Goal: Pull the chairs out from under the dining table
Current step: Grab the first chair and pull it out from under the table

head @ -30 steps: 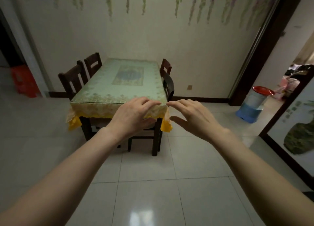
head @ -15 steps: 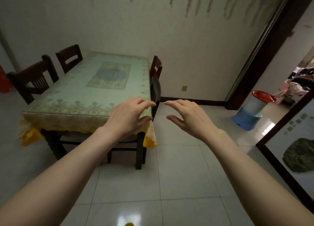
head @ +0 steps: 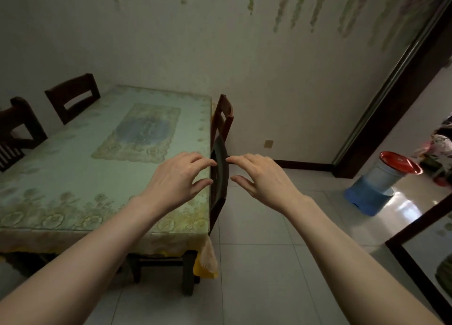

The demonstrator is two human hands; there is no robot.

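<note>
near chair [head: 220, 175]: tucked against right edge of counter [head: 73, 178], backrest seen edge-on, straight ahead
left hand [head: 175, 181]: open, empty — fingertips just left of backrest
right hand [head: 263, 178]: open, empty — just right, about equally near
pull direction: likely rightward, away from counter

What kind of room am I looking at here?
Most likely the dining area of a home. A dining table with a patterned cloth stands against the wall, dark wooden chairs are tucked in on both sides, and a doorway on the right leads off the tiled floor to another room.
</note>
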